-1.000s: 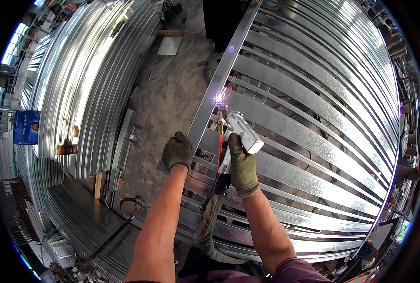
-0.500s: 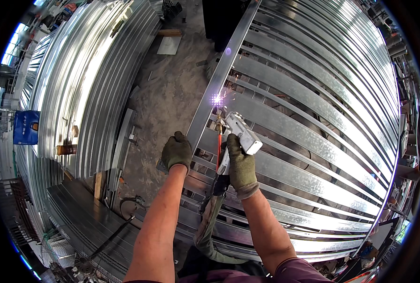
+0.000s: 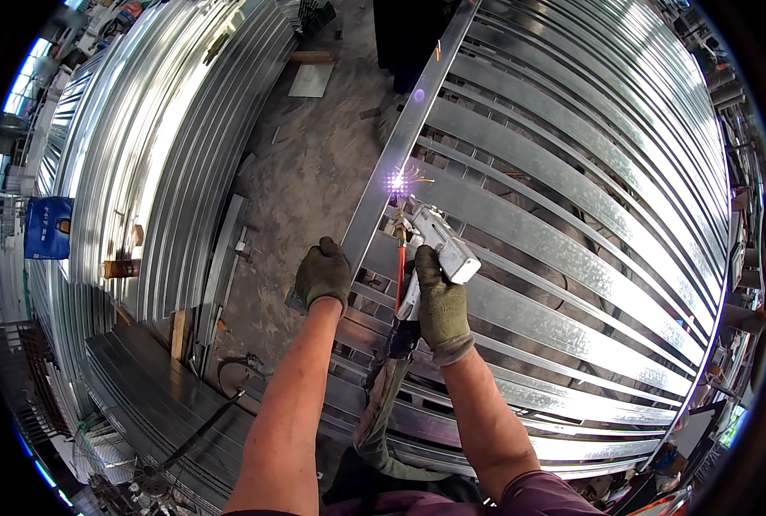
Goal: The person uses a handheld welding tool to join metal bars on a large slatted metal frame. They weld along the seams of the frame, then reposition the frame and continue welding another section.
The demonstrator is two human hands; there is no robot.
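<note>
In an olive work glove, my right hand (image 3: pixel 443 301) is closed round the grip of a white and silver handheld welding gun (image 3: pixel 441 241). An orange-red hose (image 3: pixel 401 275) and a dark sleeved cable run from the gun toward my body. Beyond its nozzle a bright violet-white weld spot (image 3: pixel 396 181) glows, throwing short sparks where a cross slat meets the long metal rail (image 3: pixel 413 120). My left hand (image 3: pixel 322 270), gloved alike, is curled against the near part of that rail; its fingertips are partly hidden. Parallel galvanized slats (image 3: pixel 520 219) spread rightward from the rail.
Long metal profiles (image 3: pixel 198 146) are stacked at left, with a blue bag (image 3: pixel 49 228) on their outer side. Dark sheets (image 3: pixel 155 387) lie at lower left. A light plate (image 3: pixel 311 80) rests on the concrete floor (image 3: pixel 301 163). Gaps separate the slats.
The sparks now fan out longer to the right, and an orange streak shows above the rail's far part. Both hands and the welding gun stay almost where they were.
</note>
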